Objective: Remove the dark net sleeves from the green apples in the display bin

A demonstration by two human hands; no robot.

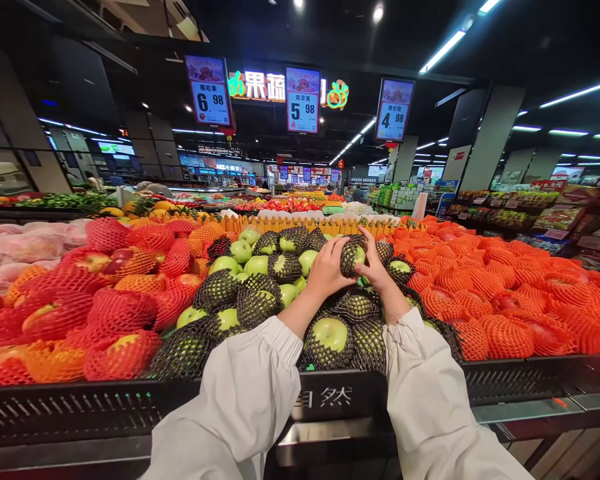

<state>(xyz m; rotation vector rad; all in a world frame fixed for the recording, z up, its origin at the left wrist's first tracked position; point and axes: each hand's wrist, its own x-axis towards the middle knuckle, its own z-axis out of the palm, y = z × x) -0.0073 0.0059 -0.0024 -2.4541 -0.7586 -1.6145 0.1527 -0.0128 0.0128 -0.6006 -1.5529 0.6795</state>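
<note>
A green apple (pixel 351 258) in a black foam net sits between my two hands, near the back of the green apple pile. My left hand (pixel 329 270) curls around its left side. On the other side, my right hand (pixel 374 268) grips it with the thumb in front and a finger reaching up behind. More green apples surround the hands, some bare like the apple (pixel 257 265) to the left, others netted like the large apple (pixel 329 335) below my wrists.
Red apples in red and orange nets (pixel 125 310) lie to the left. Orange-netted fruit (pixel 500 280) fills the right side. A black display edge (pixel 345 393) runs along the front, and a low yellow fence (pixel 310 225) stands behind. Price signs (pixel 303 100) hang overhead.
</note>
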